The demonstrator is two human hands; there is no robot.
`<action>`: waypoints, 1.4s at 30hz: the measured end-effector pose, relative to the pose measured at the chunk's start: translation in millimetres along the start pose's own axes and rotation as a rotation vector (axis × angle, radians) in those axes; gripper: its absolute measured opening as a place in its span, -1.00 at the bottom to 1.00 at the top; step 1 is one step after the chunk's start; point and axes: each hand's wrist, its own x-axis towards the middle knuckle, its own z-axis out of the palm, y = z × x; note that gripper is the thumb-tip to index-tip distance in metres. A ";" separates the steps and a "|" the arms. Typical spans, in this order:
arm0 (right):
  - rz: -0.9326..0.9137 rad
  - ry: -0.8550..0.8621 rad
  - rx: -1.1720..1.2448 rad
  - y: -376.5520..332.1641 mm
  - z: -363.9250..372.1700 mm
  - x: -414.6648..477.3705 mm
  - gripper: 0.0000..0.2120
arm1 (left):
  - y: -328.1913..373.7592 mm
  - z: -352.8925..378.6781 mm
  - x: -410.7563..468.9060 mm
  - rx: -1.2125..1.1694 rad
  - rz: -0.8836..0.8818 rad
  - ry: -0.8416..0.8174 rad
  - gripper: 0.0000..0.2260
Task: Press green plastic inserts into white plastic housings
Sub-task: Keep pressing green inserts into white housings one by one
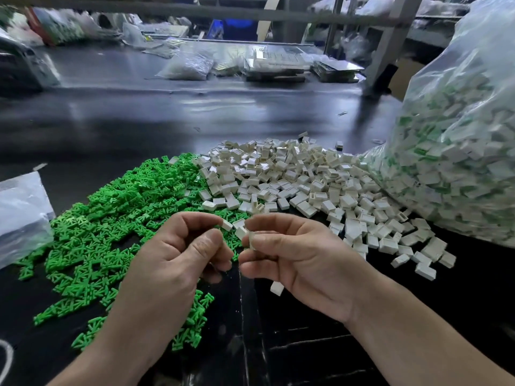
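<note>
Nearest me, left hand (184,254) over the green inserts (111,218), fingers curled; what it holds I cannot tell. Right hand (301,260) pinches a white housing (251,240); loose housings (292,185) are heaped further right. Risk, I judge: an insert pressed askew jams.

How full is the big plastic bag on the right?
Well filled: white and green pieces pack the bag high up.

Our right hand (301,260) pinches a white housing (252,241) just beside our curled left hand (178,254), above green inserts (111,213) on the table (125,126).
</note>
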 end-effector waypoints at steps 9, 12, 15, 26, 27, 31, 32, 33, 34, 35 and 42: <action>-0.093 0.033 -0.245 -5.5 -0.5 -4.5 -0.84 | 1.8 5.0 -4.7 0.103 0.082 0.039 -0.88; -0.094 0.025 -0.307 -3.1 1.8 -6.4 -0.84 | 4.6 3.5 -5.6 0.084 0.064 0.056 -0.84; -0.104 0.030 -0.378 2.0 4.9 -6.5 -0.82 | 4.5 4.6 -5.8 0.004 0.031 0.043 -0.84; -0.197 -0.026 -0.576 7.7 6.5 -10.1 -0.84 | 6.0 7.2 -3.3 -0.087 -0.052 0.009 -0.84; -0.205 -0.018 -0.591 7.5 6.0 -9.9 -0.87 | 5.7 6.4 -3.0 -0.090 -0.062 0.003 -0.84; -0.219 0.025 -0.594 7.4 4.4 -8.1 -0.89 | 5.0 2.9 -3.0 -0.109 -0.099 -0.016 -0.83; -0.220 0.030 -0.582 7.7 4.5 -8.0 -0.88 | 4.8 2.5 -3.0 -0.110 -0.098 -0.019 -0.83; -0.221 0.031 -0.569 7.9 4.9 -8.1 -0.88 | 4.7 2.4 -3.2 -0.112 -0.096 -0.022 -0.83; -0.222 0.028 -0.557 8.0 5.3 -8.4 -0.90 | 4.7 2.4 -3.0 -0.119 -0.094 -0.026 -0.84; -0.223 0.025 -0.547 7.7 6.0 -8.7 -0.91 | 4.8 2.4 -3.3 -0.130 -0.092 -0.032 -0.82; -0.226 0.010 -0.478 6.5 9.1 -9.7 -0.88 | 4.3 1.3 -3.5 -0.136 -0.067 -0.027 -0.71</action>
